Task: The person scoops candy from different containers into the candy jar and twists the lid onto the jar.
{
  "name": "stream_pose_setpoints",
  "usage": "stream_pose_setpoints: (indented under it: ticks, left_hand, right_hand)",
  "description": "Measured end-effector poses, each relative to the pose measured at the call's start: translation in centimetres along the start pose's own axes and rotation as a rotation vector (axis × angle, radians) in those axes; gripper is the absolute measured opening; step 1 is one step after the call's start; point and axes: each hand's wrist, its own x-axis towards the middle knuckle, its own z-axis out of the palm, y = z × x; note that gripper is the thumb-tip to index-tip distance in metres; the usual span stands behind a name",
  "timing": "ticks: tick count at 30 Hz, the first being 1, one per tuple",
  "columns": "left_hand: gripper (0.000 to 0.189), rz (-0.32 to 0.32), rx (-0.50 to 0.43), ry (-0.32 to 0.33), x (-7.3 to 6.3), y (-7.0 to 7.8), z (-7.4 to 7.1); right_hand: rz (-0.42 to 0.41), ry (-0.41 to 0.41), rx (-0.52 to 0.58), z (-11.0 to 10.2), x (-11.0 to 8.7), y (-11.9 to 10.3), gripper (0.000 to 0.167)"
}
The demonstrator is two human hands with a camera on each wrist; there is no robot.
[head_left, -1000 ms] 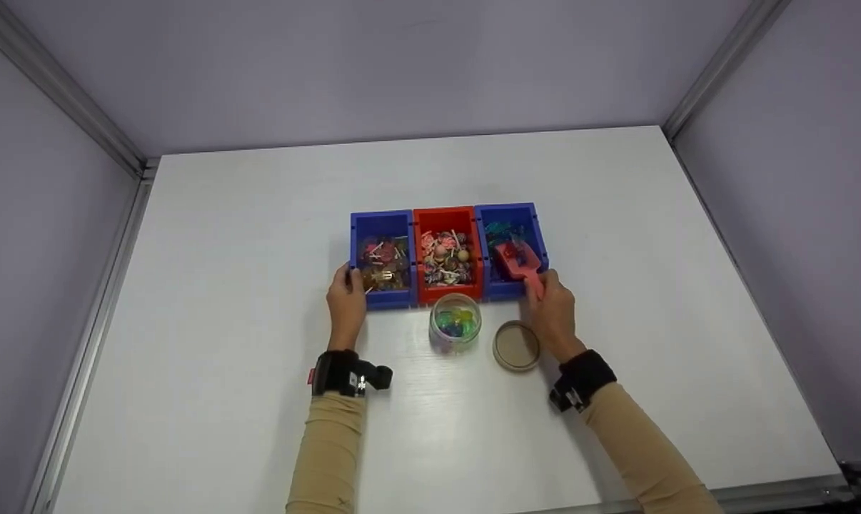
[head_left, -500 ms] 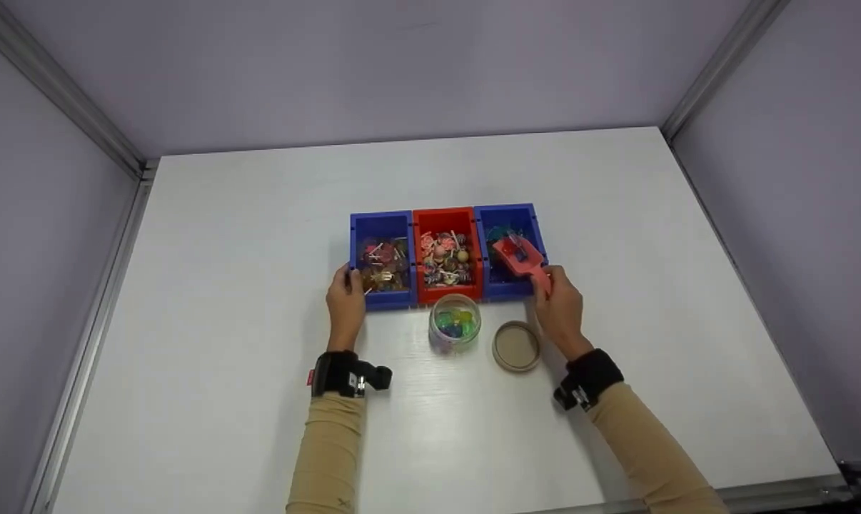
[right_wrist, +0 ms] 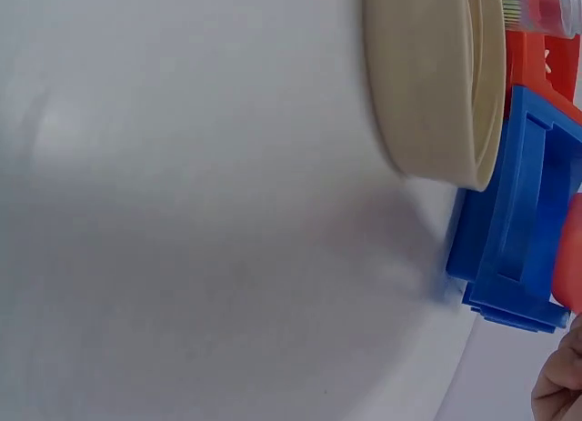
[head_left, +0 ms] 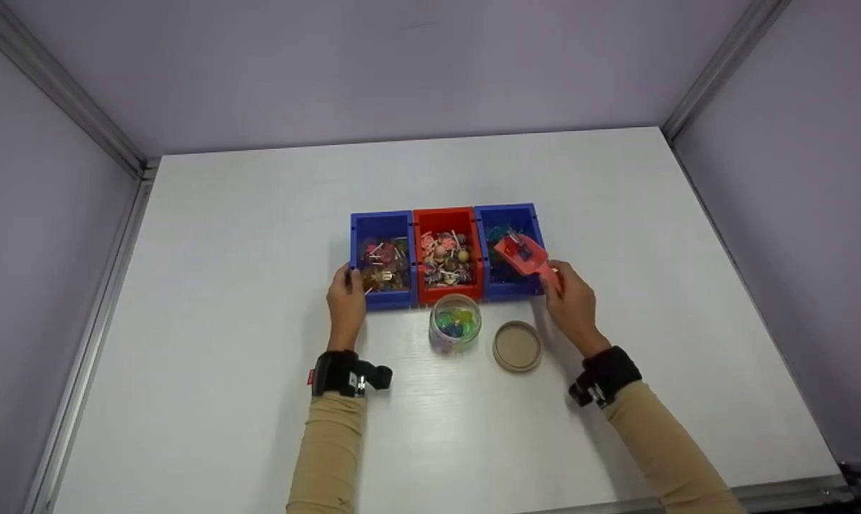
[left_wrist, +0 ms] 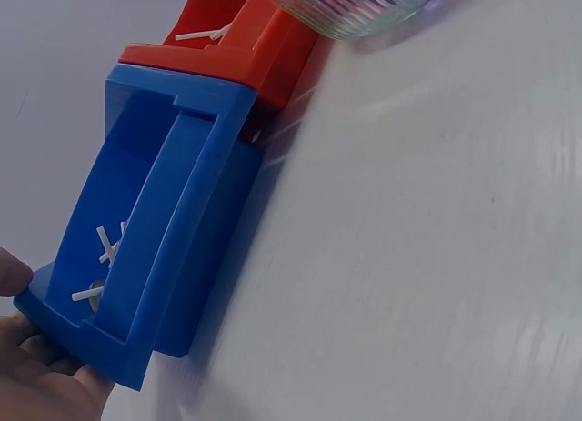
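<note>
My right hand (head_left: 572, 303) grips the handle of a pink scoop (head_left: 532, 265), whose bowl overlaps the right blue bin (head_left: 507, 289) and carries a dark bluish piece. Translucent teal and blue pieces lie in that bin. At the far left, my left hand (head_left: 346, 303) holds the edge of the left blue bin (left_wrist: 173, 230), thumb over the rim and fingers underneath. Lollipops fill this bin and the red bin (head_left: 448, 291) in the middle. In front of the red bin stands a clear jar (head_left: 455, 321) with green, yellow and blue pieces in it.
A round beige lid (head_left: 517, 347) lies right of the jar, close to my right wrist. The three bins stand joined in a row on the white table (head_left: 245, 285). Pale walls (head_left: 402, 71) with metal framing enclose the back and sides.
The right hand and scoop have moved right and back toward me from deeper in the right bin, the bowl now showing more level. My left hand stays put.
</note>
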Motion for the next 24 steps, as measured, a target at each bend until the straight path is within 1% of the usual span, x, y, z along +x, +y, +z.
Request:
stream_pose_setpoints:
  ticks: [3, 6, 11, 16, 21, 24]
  left_hand:
    - [0.040, -0.014, 0.000, -0.017, 0.0, 0.0, 0.0]
    - [0.040, -0.014, -0.004, -0.020, -0.1, 0.1, -0.1]
    - [0.040, -0.020, -0.010, -0.017, -0.1, 0.2, -0.2]
    - [0.041, -0.057, -0.020, -0.033, 0.0, 0.3, -0.4]
    - [0.041, -0.108, -0.082, -0.058, 0.2, 0.2, -0.6]
    - [0.042, -0.125, -0.110, -0.070, 0.2, 0.2, -0.7]
  right_hand:
    - [-0.026, -0.006, 0.026, -0.4, 0.2, 0.3, 0.024]
    - [-0.029, -0.027, 0.051, -0.8, 0.4, 0.5, 0.023]
    - [-0.049, -0.066, 0.047, -1.6, 0.4, 0.6, 0.023]
    - [-0.117, -0.103, 0.053, -2.4, 0.1, 0.2, 0.024]
    - [-0.189, -0.160, 0.100, -3.0, -0.2, -0.3, 0.025]
    - [-0.240, -0.197, 0.128, -3.2, -0.3, -0.5, 0.024]
